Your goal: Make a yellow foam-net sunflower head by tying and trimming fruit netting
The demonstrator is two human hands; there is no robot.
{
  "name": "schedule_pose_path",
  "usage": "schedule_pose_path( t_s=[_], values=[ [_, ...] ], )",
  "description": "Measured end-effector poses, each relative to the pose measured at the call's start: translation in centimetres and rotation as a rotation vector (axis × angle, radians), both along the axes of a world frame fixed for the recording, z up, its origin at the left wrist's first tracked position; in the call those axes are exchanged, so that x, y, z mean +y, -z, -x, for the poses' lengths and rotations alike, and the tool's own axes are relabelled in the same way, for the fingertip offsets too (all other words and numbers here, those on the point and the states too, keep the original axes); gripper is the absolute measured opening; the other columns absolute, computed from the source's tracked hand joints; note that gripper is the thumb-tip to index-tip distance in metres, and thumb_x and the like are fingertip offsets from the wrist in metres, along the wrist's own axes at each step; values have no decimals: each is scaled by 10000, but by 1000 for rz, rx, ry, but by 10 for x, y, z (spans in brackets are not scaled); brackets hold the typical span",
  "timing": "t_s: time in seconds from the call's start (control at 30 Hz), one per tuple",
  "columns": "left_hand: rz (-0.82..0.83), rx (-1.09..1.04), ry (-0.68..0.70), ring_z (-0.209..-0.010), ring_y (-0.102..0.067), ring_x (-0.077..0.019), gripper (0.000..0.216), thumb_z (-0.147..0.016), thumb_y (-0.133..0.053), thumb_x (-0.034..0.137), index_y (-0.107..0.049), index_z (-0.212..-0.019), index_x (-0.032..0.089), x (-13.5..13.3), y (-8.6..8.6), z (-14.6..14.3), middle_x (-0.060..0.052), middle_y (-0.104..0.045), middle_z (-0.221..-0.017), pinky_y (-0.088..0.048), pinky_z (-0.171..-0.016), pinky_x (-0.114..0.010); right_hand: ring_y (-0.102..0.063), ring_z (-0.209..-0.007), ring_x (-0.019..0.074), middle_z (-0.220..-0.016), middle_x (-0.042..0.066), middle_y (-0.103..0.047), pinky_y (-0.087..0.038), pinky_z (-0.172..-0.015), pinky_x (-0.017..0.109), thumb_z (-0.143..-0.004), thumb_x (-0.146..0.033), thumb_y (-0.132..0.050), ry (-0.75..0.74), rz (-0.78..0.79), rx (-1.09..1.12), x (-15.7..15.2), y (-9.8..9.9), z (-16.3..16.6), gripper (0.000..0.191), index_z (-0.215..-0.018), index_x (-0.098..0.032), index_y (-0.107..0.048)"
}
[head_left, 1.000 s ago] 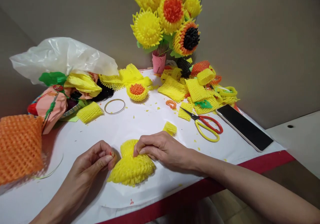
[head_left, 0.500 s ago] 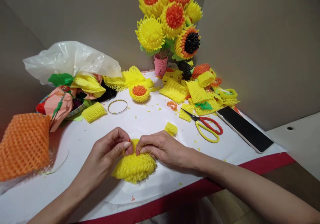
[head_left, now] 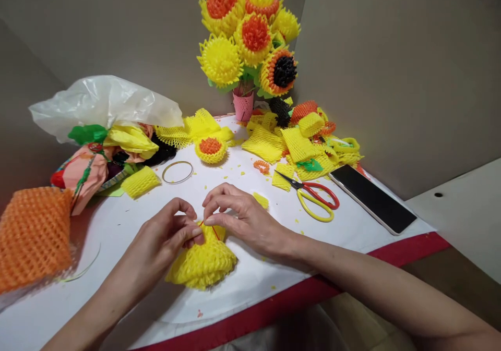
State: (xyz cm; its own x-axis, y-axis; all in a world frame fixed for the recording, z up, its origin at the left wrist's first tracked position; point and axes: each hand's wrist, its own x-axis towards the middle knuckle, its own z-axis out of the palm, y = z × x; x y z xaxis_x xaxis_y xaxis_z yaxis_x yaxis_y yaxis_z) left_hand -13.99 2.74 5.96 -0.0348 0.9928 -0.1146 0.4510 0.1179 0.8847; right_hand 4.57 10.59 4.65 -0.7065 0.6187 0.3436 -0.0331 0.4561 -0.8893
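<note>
Bent fingers at red strand

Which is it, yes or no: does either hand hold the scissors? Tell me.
No, the scissors lie on the table, clearly apart from both the left hand and the right hand.

Phone right of scissors, mesh bundle left.
</note>
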Motion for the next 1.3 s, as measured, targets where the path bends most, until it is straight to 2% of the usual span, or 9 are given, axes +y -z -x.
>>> schedule_pose_path(
  t_s=[0.13,0.33,0.63,0.73,0.8,0.9,1.0,1.17,1.3],
  values=[
    [-6,-42,3,-660,-606,-162,188,-832,-678,386,-593,-805,221,-1,2,4,19,-664,-684,-439,-610,-233,-542,-1063,168,-1031,26,-573,-404,-1012,346,-931,-173,-638,12,-53,-21,-3,0,10,85,-858,-196,-675],
    [20,-129,-8,-695,-606,-169,171,-793,-709,381,-697,-787,210,-6,3,8,3,-672,-719,-465,-626,-220,-554,-1054,158,-1030,13,-573,-411,-999,320,-889,-132,-687,-10,1,-8,-6,0,19,87,-822,-186,-680],
    [108,-174,-13,-690,-557,-156,182,-682,-798,298,-652,-707,192,-2,2,7,22,-642,-699,-441,-620,-213,-570,-1041,160,-1016,3,-586,-417,-996,326,-844,-123,-735,-1,123,27,-9,0,22,108,-766,-190,-701],
    [95,-118,-20,-741,-570,-178,188,-719,-765,351,-660,-744,198,-3,-1,4,12,-655,-739,-454,-658,-235,-592,-1010,147,-991,-6,-604,-436,-973,300,-827,-126,-753,-19,193,73,-8,1,23,106,-753,-190,-712],
    [86,-90,-27,-768,-590,-198,215,-747,-736,405,-668,-790,205,-5,-1,3,1,-674,-770,-465,-682,-259,-606,-998,137,-989,0,-628,-450,-954,280,-869,-127,-710,-58,210,105,-6,-3,20,93,-799,-186,-724],
    [78,-71,-29,-719,-567,-177,241,-804,-695,459,-644,-787,224,-8,2,4,19,-648,-746,-433,-637,-250,-613,-974,131,-1034,16,-652,-461,-921,271,-924,-139,-642,-24,118,53,-1,-12,11,91,-944,-184,-718],
    [78,-46,6,-715,-521,-151,267,-882,-624,485,-613,-787,235,-11,4,7,36,-601,-759,-390,-625,-238,-613,-878,130,-1010,28,-667,-464,-859,267,-912,-156,-665,23,-40,-100,1,-16,-1,75,-975,-162,-704],
    [53,-9,50,-726,-491,-148,283,-920,-573,506,-588,-832,238,-14,8,12,39,-562,-766,-372,-636,-244,-603,-887,164,-905,33,-659,-436,-826,278,-923,-276,-675,-24,-301,-221,-2,-2,-4,137,-988,-163,-716],
    [37,11,66,-728,-491,-152,297,-932,-554,513,-581,-836,234,-14,10,13,35,-559,-773,-374,-638,-250,-603,-856,161,-854,17,-643,-419,-804,277,-927,-206,-656,-14,-361,-246,-5,4,1,66,-934,-166,-708]
  ],
)
